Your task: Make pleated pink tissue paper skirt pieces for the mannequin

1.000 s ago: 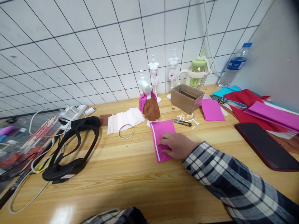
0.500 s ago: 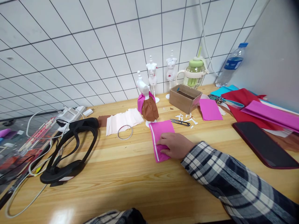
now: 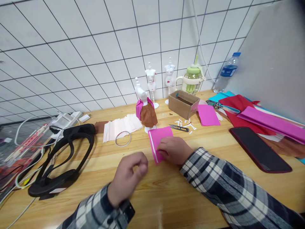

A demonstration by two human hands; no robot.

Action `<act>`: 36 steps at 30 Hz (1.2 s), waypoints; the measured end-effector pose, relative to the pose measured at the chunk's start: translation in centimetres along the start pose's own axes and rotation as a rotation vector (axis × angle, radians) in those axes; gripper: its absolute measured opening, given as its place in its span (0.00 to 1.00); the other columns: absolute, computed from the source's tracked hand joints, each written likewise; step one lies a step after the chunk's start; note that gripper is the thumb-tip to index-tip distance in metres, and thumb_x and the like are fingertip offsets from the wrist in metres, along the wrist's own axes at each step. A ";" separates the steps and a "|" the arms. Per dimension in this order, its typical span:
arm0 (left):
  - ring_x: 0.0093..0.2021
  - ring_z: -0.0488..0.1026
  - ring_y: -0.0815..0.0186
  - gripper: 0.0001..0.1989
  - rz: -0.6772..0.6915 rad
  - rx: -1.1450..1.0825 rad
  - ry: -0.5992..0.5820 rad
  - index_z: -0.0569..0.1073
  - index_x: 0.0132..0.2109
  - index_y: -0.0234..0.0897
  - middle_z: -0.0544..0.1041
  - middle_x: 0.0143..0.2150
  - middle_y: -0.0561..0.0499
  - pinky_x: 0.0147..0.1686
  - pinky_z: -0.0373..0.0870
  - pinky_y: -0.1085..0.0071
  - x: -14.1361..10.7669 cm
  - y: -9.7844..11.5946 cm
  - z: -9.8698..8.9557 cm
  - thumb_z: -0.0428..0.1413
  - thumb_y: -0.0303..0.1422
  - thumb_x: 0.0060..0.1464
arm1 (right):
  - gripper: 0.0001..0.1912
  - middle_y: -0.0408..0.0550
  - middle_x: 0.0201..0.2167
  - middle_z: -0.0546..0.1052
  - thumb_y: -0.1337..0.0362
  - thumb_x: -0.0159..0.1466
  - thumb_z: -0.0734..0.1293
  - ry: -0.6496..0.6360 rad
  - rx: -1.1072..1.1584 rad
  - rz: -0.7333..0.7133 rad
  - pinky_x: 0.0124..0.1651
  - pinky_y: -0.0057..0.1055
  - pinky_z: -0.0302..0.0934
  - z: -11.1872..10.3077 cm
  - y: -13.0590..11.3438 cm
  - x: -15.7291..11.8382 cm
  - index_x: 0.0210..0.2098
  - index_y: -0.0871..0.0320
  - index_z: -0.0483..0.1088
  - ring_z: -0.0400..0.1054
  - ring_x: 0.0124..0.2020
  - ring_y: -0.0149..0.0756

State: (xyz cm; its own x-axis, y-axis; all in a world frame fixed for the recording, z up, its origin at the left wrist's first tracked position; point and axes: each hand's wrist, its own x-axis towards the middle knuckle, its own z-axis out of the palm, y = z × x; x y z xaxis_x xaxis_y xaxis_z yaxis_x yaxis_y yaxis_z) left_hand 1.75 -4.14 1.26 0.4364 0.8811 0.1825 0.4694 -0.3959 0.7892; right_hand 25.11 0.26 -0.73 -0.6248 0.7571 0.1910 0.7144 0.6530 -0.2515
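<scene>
One magenta sheet [image 3: 160, 133] under my right hand's [image 3: 175, 149] fingers, long axis pointing away; white strip [image 3: 153, 147] just left of them; pinching or pressing, can't tell; left hand [image 3: 127, 176] farther off, curled closed, nothing visible inside.

Smooth, glossy wood tabletop [image 3: 143, 197]; matt magenta sheet [image 3: 154, 140]; clear plastic bottle [image 3: 226, 73].

Both arms in long plaid sleeves, same pattern: navy-black, grey and off-white checks with thin crossing lines. Right sleeve [image 3: 238, 186] ends in a fitted cuff [image 3: 192, 161] at the wrist, small dark button on it. Left sleeve [image 3: 95, 208] matches, dark band of the check near its end. Left wrist wears a black watch-like device [image 3: 128, 210], squarish, details blurred. Left hand [image 3: 128, 175] and right hand [image 3: 175, 150] bare.
</scene>
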 end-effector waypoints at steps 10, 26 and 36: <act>0.47 0.70 0.58 0.24 -0.155 -0.226 -0.112 0.77 0.40 0.34 0.76 0.43 0.44 0.53 0.64 0.63 2.3 -0.9 0.6 0.48 0.51 0.60 | 0.05 0.46 0.31 0.72 0.66 0.64 0.63 0.176 -0.198 -0.007 0.31 0.34 0.45 0.0 -3.2 0.0 0.32 0.56 0.69 0.60 0.31 0.36; 0.36 0.74 0.65 0.14 -0.287 -0.377 -0.041 0.78 0.41 0.33 0.80 0.35 0.49 0.39 0.70 0.72 1.6 -0.3 1.6 0.56 0.39 0.56 | 0.06 0.45 0.34 0.77 0.65 0.66 0.64 0.306 0.133 0.099 0.39 0.32 0.56 0.2 -4.4 -0.1 0.36 0.56 0.73 0.68 0.37 0.35; 0.40 0.76 0.65 0.13 -0.118 -0.052 0.004 0.79 0.44 0.37 0.81 0.41 0.49 0.43 0.69 0.73 1.1 0.1 1.5 0.51 0.35 0.61 | 0.06 0.44 0.34 0.79 0.64 0.66 0.65 0.418 0.127 0.022 0.40 0.31 0.57 0.0 -4.5 -0.5 0.37 0.55 0.75 0.69 0.36 0.34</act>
State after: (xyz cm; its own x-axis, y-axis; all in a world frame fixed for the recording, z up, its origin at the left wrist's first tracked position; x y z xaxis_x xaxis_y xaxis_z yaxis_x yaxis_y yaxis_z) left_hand 3.36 -3.60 0.68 0.3772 0.9219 0.0888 0.4768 -0.2755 0.8347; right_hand 22.17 -3.08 0.27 -0.4102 0.7309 0.5454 0.6654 0.6489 -0.3691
